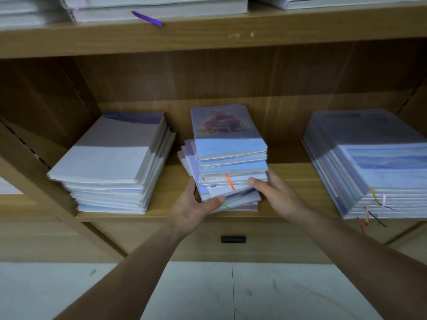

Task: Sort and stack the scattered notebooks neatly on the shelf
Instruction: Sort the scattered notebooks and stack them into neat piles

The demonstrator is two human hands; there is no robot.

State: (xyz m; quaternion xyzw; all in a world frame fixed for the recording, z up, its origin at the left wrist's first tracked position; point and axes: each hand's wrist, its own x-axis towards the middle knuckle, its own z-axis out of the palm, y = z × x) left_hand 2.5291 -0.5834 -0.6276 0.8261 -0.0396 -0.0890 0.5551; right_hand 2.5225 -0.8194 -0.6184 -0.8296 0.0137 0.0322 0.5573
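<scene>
Right, my left hand [196, 204] and right hand [270, 190] clasp the skewed centre-frame notebook stack [231, 158]; squaring its edges looks next.

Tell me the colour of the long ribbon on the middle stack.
The ribbon on the middle stack is orange; head view shows it.

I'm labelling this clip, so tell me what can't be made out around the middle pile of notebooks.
Head view:
Left hand: fingers behind the middle stack, only the thumb shows.
Top cover picture: blurred.
Right stack: cut by the right edge.
Upper-shelf books: cut by the top edge.
</scene>
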